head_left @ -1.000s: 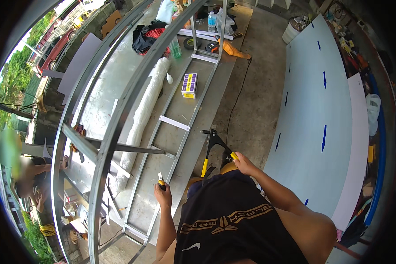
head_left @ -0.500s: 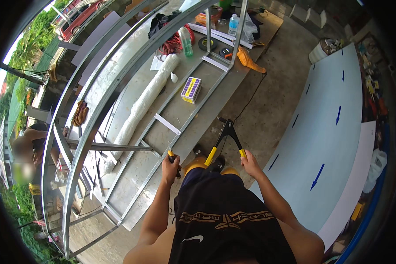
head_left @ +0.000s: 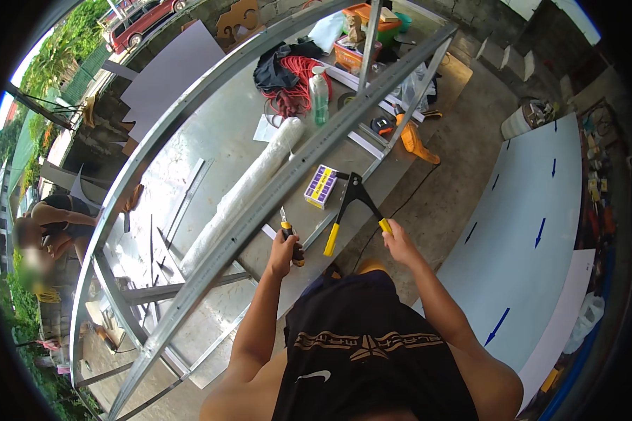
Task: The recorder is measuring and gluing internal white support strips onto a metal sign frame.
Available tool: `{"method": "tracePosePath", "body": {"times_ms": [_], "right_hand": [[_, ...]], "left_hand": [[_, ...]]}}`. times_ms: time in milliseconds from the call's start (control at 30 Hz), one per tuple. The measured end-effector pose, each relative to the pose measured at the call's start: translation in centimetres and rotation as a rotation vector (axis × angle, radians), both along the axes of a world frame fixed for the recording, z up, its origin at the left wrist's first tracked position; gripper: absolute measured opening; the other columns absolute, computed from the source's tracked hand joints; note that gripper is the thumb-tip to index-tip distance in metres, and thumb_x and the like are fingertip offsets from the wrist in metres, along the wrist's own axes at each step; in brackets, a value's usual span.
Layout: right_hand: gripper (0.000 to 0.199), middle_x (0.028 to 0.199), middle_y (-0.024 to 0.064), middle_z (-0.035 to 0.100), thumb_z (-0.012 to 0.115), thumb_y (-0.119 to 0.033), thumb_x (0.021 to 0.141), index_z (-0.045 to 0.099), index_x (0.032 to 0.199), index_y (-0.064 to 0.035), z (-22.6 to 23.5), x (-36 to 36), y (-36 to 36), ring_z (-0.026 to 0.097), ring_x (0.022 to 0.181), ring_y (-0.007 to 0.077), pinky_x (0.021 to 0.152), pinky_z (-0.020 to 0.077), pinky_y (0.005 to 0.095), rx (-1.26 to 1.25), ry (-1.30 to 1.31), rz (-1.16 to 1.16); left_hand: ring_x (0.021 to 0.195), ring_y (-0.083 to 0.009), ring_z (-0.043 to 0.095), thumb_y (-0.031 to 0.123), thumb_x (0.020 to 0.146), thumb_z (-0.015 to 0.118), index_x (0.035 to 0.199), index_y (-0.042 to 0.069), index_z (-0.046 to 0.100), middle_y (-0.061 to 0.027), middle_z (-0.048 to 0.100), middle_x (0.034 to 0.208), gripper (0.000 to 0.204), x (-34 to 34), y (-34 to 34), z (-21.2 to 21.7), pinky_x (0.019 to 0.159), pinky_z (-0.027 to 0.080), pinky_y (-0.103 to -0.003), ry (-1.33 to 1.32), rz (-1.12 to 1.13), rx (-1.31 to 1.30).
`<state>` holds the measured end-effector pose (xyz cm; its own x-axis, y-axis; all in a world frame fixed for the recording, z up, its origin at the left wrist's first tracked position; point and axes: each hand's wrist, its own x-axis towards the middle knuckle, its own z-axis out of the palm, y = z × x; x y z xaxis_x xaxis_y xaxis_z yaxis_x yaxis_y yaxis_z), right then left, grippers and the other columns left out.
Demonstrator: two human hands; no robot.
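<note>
My left hand [head_left: 282,254] is closed around a black-and-yellow utility knife [head_left: 286,226], its blade pointing up and away from me. The lower end of a black-and-yellow handle juts out below that fist. To the right, my right hand [head_left: 402,245] grips one yellow-tipped handle of a black hand riveter [head_left: 355,188]. The riveter's handles are spread wide, and its other yellow grip hangs free between my hands. Its head is beside a purple, white and yellow box [head_left: 321,186] on the metal-topped table [head_left: 211,189]. A metal frame [head_left: 239,242] crosses above the table, near my left hand.
A plastic-wrapped roll [head_left: 249,182] lies along the table. Farther back are red cord [head_left: 309,77], a green bottle [head_left: 319,98] and an orange power tool [head_left: 416,140]. A pale blue sheet with arrows [head_left: 519,224] lies right. Another person [head_left: 63,224] bends over at far left.
Both hands have moved forward, bringing the riveter from over the floor up to the table's edge beside the box. The view has shifted, and a frame bar now crosses nearer my left hand.
</note>
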<state>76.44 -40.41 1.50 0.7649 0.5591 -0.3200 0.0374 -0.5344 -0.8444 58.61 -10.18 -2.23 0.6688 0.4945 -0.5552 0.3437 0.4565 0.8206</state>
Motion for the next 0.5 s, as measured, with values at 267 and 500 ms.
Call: {"method": "tracePosePath", "body": {"times_ms": [267,500], "right_hand": [[0.034,0.117,0.028,0.056,0.054,-0.008,0.094,0.05,0.125,0.0055,3.1,15.4,10.3,0.053,0.114,0.0454,0.094,0.045,0.0449,0.002,-0.591,0.064],[0.035,0.116,0.027,0.056,0.057,-0.007,0.093,0.051,0.125,0.0054,4.8,23.5,27.6,0.055,0.109,0.0452,0.094,0.0447,0.0458,0.157,-0.71,0.178]], "left_hand": [[0.071,-0.0193,0.064,0.009,0.092,0.059,0.108,0.0,0.052,-0.0098,0.061,0.083,0.019,3.6,9.2,-3.6,0.068,0.056,-0.035,-0.241,0.255,-0.086],[0.071,-0.0216,0.066,0.007,0.094,0.06,0.111,-0.004,0.052,-0.0125,0.063,0.086,0.021,6.6,17.8,-4.3,0.065,0.055,-0.036,-0.08,0.515,0.091]]}}
